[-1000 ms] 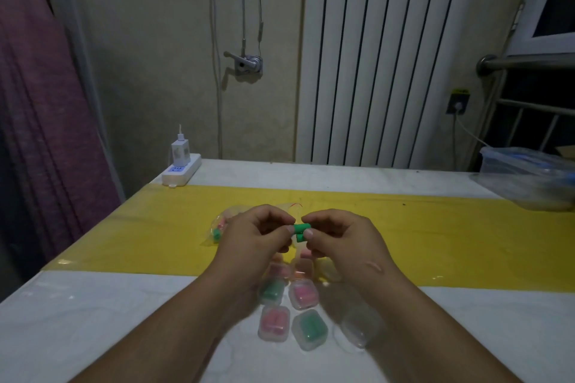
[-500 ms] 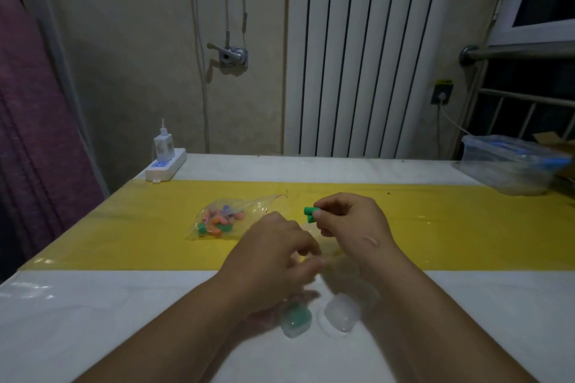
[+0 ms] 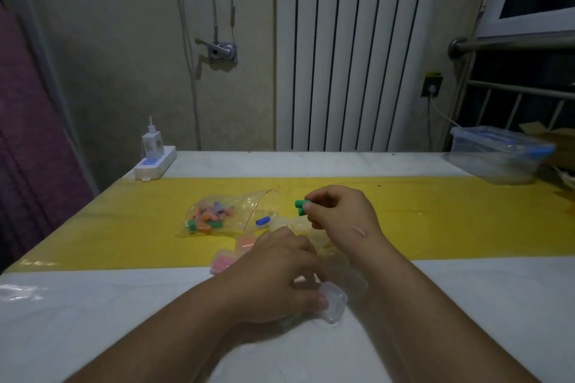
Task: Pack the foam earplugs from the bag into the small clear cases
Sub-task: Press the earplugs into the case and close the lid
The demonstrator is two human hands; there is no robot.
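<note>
We see right hand (image 3: pixel 339 214) raised over yellow strip, pinching two green earplugs (image 3: pixel 301 207) between thumb and fingertips. Left hand (image 3: pixel 273 277) low on white desk (image 3: pixel 93 305), fingers curled round clear case (image 3: pixel 334 305), thumb on its edge; we cannot tell if case lid is open. Bag (image 3: pixel 224 214) lies on yellow strip, left of right hand, holding orange, green, pink earplugs. Blue earplug (image 3: pixel 262 221) just beside bag mouth. Pink case (image 3: pixel 222 261) near left hand. Power strip (image 3: pixel 155 163) far left, storage box (image 3: pixel 497 155) far right.

Dim, even indoor light; soft shadow under the hands (image 3: pixel 280 277); faint glare on table (image 3: pixel 93 305) at left; wide-angle bending at edges; slight softness throughout.
</note>
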